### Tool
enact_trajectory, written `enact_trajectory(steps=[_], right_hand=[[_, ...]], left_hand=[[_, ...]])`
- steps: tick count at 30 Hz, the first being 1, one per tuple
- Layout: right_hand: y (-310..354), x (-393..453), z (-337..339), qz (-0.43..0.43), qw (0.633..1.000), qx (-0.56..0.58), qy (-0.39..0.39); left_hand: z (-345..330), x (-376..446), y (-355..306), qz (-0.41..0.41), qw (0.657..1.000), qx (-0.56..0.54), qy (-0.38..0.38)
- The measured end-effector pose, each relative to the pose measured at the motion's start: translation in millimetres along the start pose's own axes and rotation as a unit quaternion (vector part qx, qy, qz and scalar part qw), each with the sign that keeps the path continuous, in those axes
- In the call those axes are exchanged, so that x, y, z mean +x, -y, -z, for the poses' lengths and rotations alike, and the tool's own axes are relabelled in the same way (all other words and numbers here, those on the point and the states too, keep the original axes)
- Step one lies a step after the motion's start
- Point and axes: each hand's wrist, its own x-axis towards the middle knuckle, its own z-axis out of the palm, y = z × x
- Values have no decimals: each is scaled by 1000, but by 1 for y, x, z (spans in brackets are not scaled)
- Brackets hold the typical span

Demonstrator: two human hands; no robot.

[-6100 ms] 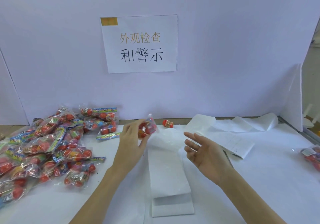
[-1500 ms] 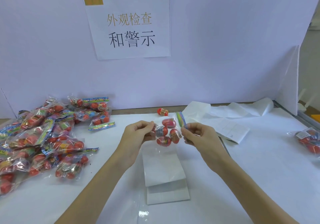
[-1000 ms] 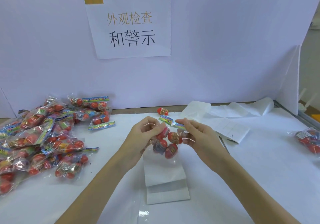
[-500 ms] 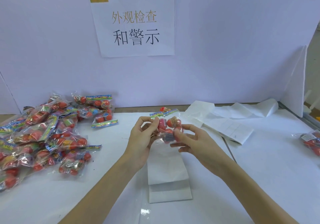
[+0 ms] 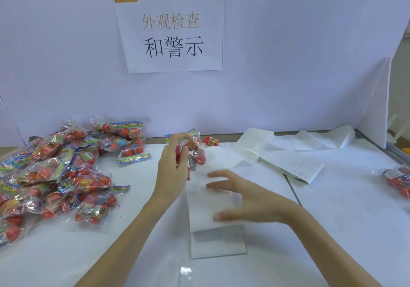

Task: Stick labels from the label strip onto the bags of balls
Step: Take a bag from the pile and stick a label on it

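Bag pile (image 5: 55, 176) at the bench's (image 5: 332, 231) left edge, label strip (image 5: 213, 202) centre front, one bag (image 5: 398, 181) far right, seemingly labelled.

Bright even light, motion-blurred right hand (image 5: 250, 200)

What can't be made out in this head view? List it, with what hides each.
- Bag of balls: the left hand covers part of it; any label unseen.
- Right hand: motion-blurred; contact with the label strip unclear.
- Bag at right: cut off by the frame edge.
- Print on the label sheets: too small.
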Motion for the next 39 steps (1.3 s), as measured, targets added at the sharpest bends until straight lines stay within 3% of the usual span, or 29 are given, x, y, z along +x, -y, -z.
enact_trajectory(steps=[2, 4, 8, 13, 16, 24, 27, 32, 39], right_hand=[[-3, -1, -2, -9, 996, -86, 34], [-2, -1, -2, 4, 998, -68, 14], [-4, 8, 1, 52, 984, -47, -162], [-13, 15, 7, 70, 948, 14, -309], [-14, 16, 12, 77, 946, 25, -315], [-3, 9, 8, 163, 922, -23, -351], [-3, 11, 4, 157, 920, -29, -359], [-3, 11, 0, 155, 926, -46, -341], [-1, 12, -8, 217, 884, -115, -397]], left_hand=[[0, 1, 1, -10, 1000, 16, -5], [1, 0, -1, 17, 1000, 19, 1], [5, 4, -5, 68, 996, -1, 64], [6, -3, -10, 26, 982, 44, 180], [1, -7, -7, 19, 973, 62, 223], [-4, -9, -9, 16, 974, 64, 216], [-5, -11, -10, 12, 974, 63, 219], [-9, -12, -14, 25, 982, 36, 186], [-14, -13, -11, 84, 986, 19, 143]])
